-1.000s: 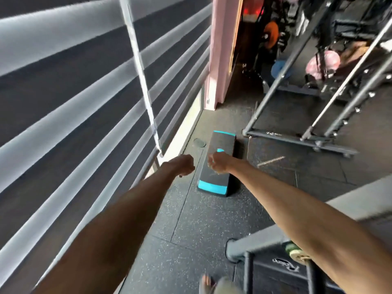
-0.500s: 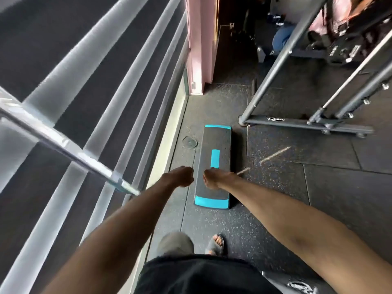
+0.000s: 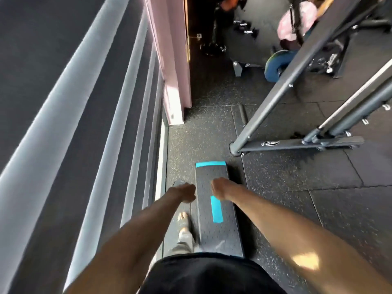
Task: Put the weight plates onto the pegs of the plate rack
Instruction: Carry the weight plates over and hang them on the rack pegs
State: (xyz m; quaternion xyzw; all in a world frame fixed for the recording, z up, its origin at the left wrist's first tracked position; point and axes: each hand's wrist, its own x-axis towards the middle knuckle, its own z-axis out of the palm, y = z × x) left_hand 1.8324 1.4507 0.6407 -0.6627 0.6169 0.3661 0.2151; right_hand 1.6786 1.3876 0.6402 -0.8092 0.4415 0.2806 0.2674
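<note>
1. Black garment [image 3: 207, 274], bottom edge, on the person's torso.
2. Sandalled foot [image 3: 182, 218] with a grey trouser leg, on the floor [image 3: 318, 209] of dark speckled rubber tiles, just left of item 3.
3. Step board [image 3: 227, 232], dark grey, long and flat. It has a turquoise stripe down its middle and a turquoise band at its far end. It lies on the floor, running away from the person.
4. Left hand [image 3: 185, 193], arm stretched forward, above the floor strip just left of the board. Fingers curled in toward the palm, nothing seen in them.
5. Right hand [image 3: 220, 187], arm stretched forward, above the board's far half. Fingers likewise curled under, nothing seen in them. The two hands are near each other but apart.
6. Slatted blind [image 3: 63, 102], dark with pale bands, along the whole left side.
7. Pink pillar [image 3: 169, 60], standing at the far end of the blind.
8. Grey metal frame [image 3: 297, 143], right of the board. Its base bar lies on the floor and its slanted posts rise to the upper right.
9. Blue weight plate [image 3: 273, 67], far right, on edge beyond the frame's slanted post and well apart from both hands.
10. Pink round object [image 3: 297, 22], beyond the plate, too blurred to identify.
</note>
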